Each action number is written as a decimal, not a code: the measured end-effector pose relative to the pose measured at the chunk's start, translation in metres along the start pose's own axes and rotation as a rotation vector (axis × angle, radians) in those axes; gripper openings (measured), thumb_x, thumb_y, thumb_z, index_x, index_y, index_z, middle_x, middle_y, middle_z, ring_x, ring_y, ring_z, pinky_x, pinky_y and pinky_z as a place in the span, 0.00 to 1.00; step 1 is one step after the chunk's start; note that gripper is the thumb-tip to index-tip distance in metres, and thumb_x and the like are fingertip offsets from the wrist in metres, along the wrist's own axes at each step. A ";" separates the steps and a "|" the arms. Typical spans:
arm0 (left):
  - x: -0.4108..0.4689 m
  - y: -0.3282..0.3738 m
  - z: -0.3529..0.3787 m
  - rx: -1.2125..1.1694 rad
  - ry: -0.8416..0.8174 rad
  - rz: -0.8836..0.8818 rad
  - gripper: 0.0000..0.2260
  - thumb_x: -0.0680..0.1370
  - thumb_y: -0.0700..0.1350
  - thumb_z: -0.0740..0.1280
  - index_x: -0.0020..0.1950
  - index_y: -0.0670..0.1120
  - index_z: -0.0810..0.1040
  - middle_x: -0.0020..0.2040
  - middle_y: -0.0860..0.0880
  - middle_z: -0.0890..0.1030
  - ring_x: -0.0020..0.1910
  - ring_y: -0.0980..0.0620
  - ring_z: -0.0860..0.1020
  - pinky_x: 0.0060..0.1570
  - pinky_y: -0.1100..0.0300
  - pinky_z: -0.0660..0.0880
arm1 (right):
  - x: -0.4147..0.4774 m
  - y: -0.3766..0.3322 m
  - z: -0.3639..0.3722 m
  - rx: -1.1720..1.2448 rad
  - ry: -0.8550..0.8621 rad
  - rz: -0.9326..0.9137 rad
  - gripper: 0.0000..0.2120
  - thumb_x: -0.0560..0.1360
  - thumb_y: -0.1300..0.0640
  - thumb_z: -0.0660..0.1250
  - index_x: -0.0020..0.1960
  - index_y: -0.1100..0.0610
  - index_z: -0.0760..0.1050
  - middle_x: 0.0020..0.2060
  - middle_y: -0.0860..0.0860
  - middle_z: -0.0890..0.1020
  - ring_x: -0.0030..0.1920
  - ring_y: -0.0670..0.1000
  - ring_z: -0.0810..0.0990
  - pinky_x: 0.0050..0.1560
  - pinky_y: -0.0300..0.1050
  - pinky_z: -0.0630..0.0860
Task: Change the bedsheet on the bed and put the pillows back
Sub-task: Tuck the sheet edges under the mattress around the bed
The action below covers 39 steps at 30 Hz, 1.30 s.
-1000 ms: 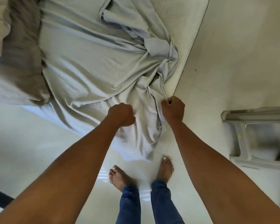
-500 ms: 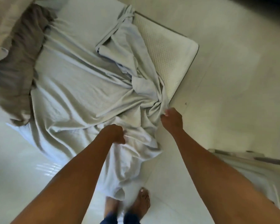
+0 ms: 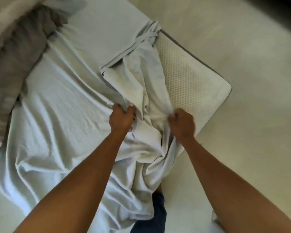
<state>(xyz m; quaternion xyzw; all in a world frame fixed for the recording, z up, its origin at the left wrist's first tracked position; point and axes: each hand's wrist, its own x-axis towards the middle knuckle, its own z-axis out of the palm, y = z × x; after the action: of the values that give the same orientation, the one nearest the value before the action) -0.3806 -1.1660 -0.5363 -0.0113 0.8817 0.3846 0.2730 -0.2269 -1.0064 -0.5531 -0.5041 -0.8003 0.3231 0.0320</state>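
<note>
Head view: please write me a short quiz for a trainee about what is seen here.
1. True or false: the bedsheet covers the mattress corner at the right.
2. Which pattern shows on that corner? A stripes, B honeycomb, C flowers.
3. How many grips hold the bedsheet?
Key: 1 false; 2 B; 3 two, the left grip and the right grip.

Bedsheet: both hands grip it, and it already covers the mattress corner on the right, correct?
No. The left hand and right hand do grip the bedsheet, but the head view shows the mattress corner on the right bare, its honeycomb surface uncovered.
</note>
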 end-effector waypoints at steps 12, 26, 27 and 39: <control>0.006 0.126 0.127 0.291 -0.561 0.246 0.21 0.75 0.42 0.67 0.68 0.51 0.80 0.63 0.46 0.82 0.60 0.43 0.80 0.57 0.57 0.74 | 0.095 0.057 -0.088 0.194 0.410 0.111 0.25 0.68 0.57 0.75 0.63 0.62 0.74 0.57 0.57 0.80 0.57 0.59 0.79 0.61 0.53 0.73; 0.029 0.164 0.149 0.041 -0.101 0.059 0.09 0.73 0.52 0.64 0.48 0.54 0.82 0.41 0.55 0.85 0.44 0.52 0.83 0.53 0.52 0.80 | 0.243 0.036 -0.090 0.332 0.047 0.069 0.17 0.76 0.47 0.69 0.49 0.63 0.82 0.45 0.56 0.84 0.47 0.55 0.82 0.42 0.38 0.64; 0.024 0.174 0.161 0.082 -0.096 0.114 0.08 0.74 0.49 0.65 0.49 0.53 0.82 0.41 0.56 0.84 0.42 0.56 0.82 0.51 0.57 0.78 | 0.249 0.055 -0.103 0.387 0.177 0.127 0.19 0.76 0.48 0.69 0.49 0.65 0.82 0.46 0.59 0.85 0.48 0.58 0.83 0.42 0.37 0.65; -0.007 0.241 0.287 0.291 -0.252 0.421 0.13 0.74 0.43 0.66 0.56 0.52 0.84 0.45 0.55 0.84 0.44 0.54 0.82 0.50 0.55 0.80 | 0.285 0.227 -0.188 0.027 -0.194 0.687 0.27 0.80 0.42 0.65 0.63 0.66 0.77 0.61 0.65 0.81 0.62 0.65 0.80 0.62 0.55 0.77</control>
<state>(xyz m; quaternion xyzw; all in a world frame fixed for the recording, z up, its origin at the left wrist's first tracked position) -0.2948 -0.8015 -0.5302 0.2592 0.8696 0.3008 0.2935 -0.1172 -0.6149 -0.6077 -0.7103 -0.5789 0.3721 -0.1480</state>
